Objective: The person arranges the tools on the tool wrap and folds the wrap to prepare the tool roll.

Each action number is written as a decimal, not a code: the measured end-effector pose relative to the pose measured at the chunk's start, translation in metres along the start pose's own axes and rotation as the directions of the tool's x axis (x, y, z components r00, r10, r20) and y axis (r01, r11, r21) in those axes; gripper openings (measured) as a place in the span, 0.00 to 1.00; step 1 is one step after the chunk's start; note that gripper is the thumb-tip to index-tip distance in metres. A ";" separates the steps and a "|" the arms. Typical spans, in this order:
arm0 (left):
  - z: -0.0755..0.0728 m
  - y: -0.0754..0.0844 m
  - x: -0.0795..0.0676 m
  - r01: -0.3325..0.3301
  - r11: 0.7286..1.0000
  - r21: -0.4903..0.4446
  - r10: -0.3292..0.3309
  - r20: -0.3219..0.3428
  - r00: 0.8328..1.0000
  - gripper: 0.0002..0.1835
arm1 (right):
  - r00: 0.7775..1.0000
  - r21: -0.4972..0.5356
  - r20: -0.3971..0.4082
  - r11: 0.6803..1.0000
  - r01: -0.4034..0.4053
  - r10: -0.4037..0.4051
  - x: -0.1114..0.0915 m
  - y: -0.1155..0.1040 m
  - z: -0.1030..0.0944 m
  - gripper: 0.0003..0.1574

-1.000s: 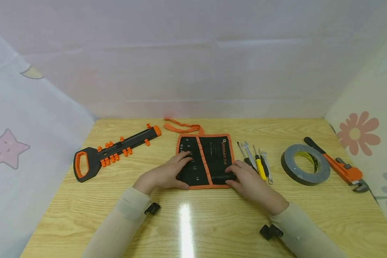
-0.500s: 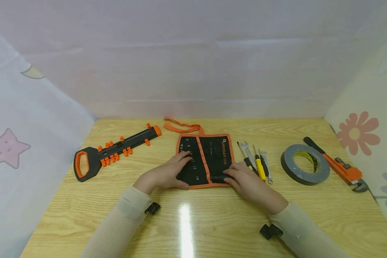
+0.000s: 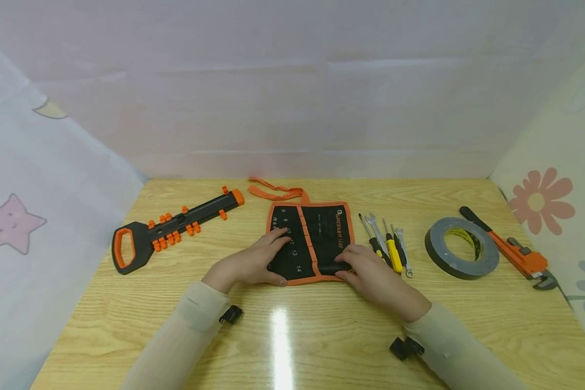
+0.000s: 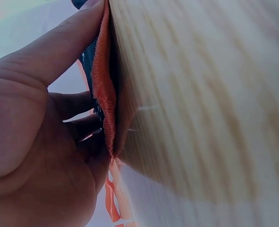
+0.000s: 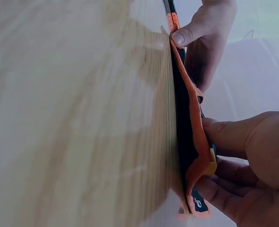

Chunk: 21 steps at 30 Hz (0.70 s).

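On the tool pouch (image 3: 325, 230), the left hand (image 3: 253, 262) lies spread while the right hand (image 3: 376, 275) pinches a yellow-ended tool (image 5: 212, 163), which could snag if the pouch bunches.

Your right hand (image 5: 257, 163) grips a black fabric pouch with orange trim (image 5: 186, 127), a small rounded yellow piece (image 5: 211, 163) showing between thumb and fingertips. Farther along from them, your left hand (image 5: 212, 35) touches the trim with its thumb; across the pouch from your fingers lies a pale wood-grain tabletop (image 5: 92, 113).
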State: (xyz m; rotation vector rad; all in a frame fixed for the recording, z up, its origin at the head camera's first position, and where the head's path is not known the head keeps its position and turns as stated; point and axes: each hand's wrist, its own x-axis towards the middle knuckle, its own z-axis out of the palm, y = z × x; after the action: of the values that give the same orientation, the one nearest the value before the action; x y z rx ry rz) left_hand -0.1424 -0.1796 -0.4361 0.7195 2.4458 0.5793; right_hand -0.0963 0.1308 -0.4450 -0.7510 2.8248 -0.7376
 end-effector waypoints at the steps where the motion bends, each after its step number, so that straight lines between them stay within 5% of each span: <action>1: 0.000 0.000 0.000 0.000 1.000 0.001 0.000 0.000 1.000 0.57 | 1.000 -0.007 0.001 1.000 0.008 -0.008 0.001 -0.001 0.000 0.16; 21: -0.001 0.000 -0.001 -0.006 1.000 -0.002 0.006 0.008 1.000 0.57 | 0.998 -0.026 -0.030 0.998 0.054 -0.055 0.007 -0.005 0.003 0.14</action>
State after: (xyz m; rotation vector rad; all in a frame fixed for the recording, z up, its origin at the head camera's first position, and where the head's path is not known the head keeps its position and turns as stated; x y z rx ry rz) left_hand -0.1426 -0.1803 -0.4351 0.7274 2.4364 0.5800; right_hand -0.0990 0.1223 -0.4452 -0.8309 2.8561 -0.7292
